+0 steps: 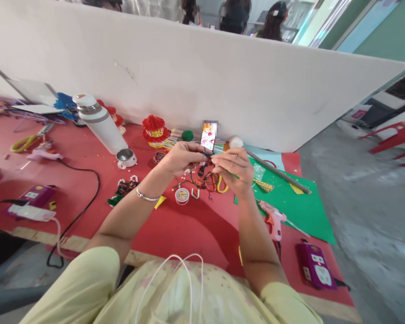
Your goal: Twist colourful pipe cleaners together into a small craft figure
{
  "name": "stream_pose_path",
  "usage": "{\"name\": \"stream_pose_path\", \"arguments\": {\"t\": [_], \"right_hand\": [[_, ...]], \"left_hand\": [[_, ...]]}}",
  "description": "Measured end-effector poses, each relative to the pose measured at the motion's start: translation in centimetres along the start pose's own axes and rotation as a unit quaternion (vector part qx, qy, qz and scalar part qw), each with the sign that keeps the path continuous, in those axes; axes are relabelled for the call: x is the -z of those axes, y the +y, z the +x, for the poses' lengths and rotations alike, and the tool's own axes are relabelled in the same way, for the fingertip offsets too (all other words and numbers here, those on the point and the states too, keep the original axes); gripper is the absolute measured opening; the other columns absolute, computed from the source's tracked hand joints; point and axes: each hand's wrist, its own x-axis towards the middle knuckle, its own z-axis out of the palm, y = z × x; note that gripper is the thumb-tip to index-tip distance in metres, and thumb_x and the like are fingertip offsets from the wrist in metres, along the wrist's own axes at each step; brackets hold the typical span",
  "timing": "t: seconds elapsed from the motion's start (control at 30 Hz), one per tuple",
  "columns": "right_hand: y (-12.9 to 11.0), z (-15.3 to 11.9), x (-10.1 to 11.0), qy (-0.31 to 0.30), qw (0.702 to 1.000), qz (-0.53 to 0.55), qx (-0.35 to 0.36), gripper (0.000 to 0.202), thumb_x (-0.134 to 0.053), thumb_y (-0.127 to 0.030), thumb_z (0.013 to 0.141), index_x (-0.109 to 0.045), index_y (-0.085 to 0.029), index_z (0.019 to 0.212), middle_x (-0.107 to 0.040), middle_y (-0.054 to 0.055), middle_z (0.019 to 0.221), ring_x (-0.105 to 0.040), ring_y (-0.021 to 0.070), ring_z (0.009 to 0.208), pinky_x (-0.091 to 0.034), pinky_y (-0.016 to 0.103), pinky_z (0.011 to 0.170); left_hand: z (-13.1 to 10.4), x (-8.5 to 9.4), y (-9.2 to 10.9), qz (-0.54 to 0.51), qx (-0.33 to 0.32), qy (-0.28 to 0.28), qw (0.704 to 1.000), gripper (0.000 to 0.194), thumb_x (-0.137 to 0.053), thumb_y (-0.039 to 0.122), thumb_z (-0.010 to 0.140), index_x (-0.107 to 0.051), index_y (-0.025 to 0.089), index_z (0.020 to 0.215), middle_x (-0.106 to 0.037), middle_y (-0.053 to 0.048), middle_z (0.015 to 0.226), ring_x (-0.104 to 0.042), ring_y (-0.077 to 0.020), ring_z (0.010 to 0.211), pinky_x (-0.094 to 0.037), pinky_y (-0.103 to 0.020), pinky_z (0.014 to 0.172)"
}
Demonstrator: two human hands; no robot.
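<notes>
My left hand (185, 158) and my right hand (235, 168) are raised over the middle of the table, fingertips almost meeting. Both pinch a small dark strand (207, 154), which looks like yarn; its exact kind is too small to tell. Behind the fingertips a lit phone (208, 135) leans upright. Below them lie tangled dark and coloured yarn (202, 180), yellow-handled scissors (222, 184), a round spool (182, 195) and loose white beads. A string of white beads with dark green yarn (124, 189) rests left of my left forearm.
A white flask (101, 123) and its metal cup (126, 158) stand left. A pink glue gun (274, 218) lies on green sheet (310, 207) at right, near a purple power box (315, 265). Cables cross the left side. A white partition (189, 72) closes the back.
</notes>
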Motion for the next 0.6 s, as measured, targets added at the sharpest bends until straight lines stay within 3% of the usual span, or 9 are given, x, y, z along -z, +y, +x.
{"name": "stream_pose_path", "arguments": {"t": [0.07,0.2,0.33,0.37,0.43,0.53,0.6], "right_hand": [[-0.2,0.7,1.0,-0.033,0.999,0.035,-0.024,0.02,-0.079,-0.032,0.097,-0.081,-0.035,0.117,-0.088,-0.001,0.105,-0.076,0.0217,0.095,-0.059,0.042,0.09],[-0.6,1.0,2.0,-0.054,0.989,0.065,-0.121,0.008,-0.077,-0.03,0.097,-0.084,-0.031,0.095,-0.086,-0.003,0.089,-0.076,0.0188,0.083,-0.058,0.043,0.092],[0.2,-0.2,0.6,0.005,0.926,0.25,-0.283,0.024,-0.072,-0.045,0.101,-0.087,-0.031,0.09,-0.083,-0.001,0.081,-0.077,0.019,0.079,-0.063,0.039,0.083],[0.4,-0.6,-0.1,0.031,0.91,0.293,-0.293,0.029,-0.07,-0.053,0.1,-0.087,-0.031,0.09,-0.083,0.0,0.081,-0.078,0.0201,0.08,-0.064,0.039,0.08],[0.8,-1.0,-1.5,0.083,0.899,0.32,-0.289,0.033,-0.071,-0.062,0.096,-0.087,-0.034,0.097,-0.085,0.0,0.089,-0.08,0.0212,0.085,-0.066,0.039,0.079],[0.5,-1.2,-2.9,0.114,0.943,0.22,-0.224,0.021,-0.079,-0.053,0.094,-0.086,-0.041,0.11,-0.085,0.0,0.116,-0.079,0.023,0.109,-0.065,0.044,0.096],[0.2,-1.1,-3.2,0.108,0.963,0.164,-0.182,0.022,-0.08,-0.044,0.095,-0.084,-0.042,0.117,-0.085,0.0,0.121,-0.078,0.0235,0.112,-0.064,0.047,0.099]], "left_hand": [[0.2,0.4,0.1,0.073,-0.004,-0.017,0.997,0.022,-0.084,0.015,0.063,-0.087,0.014,0.085,-0.063,0.001,0.053,-0.042,-0.004,0.042,-0.024,-0.021,0.043],[0.6,0.6,-0.2,0.179,-0.054,0.012,0.982,0.016,-0.077,0.008,0.061,-0.086,0.015,0.074,-0.069,0.0,0.058,-0.052,-0.007,0.051,-0.035,-0.02,0.048],[0.8,0.6,-0.3,0.108,-0.013,-0.051,0.993,0.018,-0.083,0.012,0.061,-0.086,0.013,0.079,-0.068,-0.001,0.056,-0.05,-0.0073,0.045,-0.031,-0.021,0.043],[0.8,0.5,-0.4,0.065,0.003,-0.068,0.996,0.019,-0.085,0.014,0.06,-0.086,0.013,0.079,-0.067,-0.001,0.055,-0.049,-0.0069,0.043,-0.027,-0.021,0.041],[0.9,0.1,-0.7,-0.025,0.012,-0.07,0.997,0.021,-0.09,0.016,0.056,-0.083,0.014,0.075,-0.067,-0.001,0.056,-0.046,-0.0054,0.041,-0.023,-0.02,0.039],[0.6,-0.9,-1.3,-0.091,-0.032,-0.001,0.995,0.023,-0.091,0.013,0.052,-0.08,0.015,0.072,-0.065,0.001,0.056,-0.043,-0.0027,0.04,-0.02,-0.018,0.039],[0.3,-1.6,-1.6,-0.077,-0.069,0.033,0.994,0.025,-0.091,0.014,0.055,-0.083,0.014,0.079,-0.066,0.002,0.058,-0.042,-0.002,0.042,-0.022,-0.018,0.04]]}}
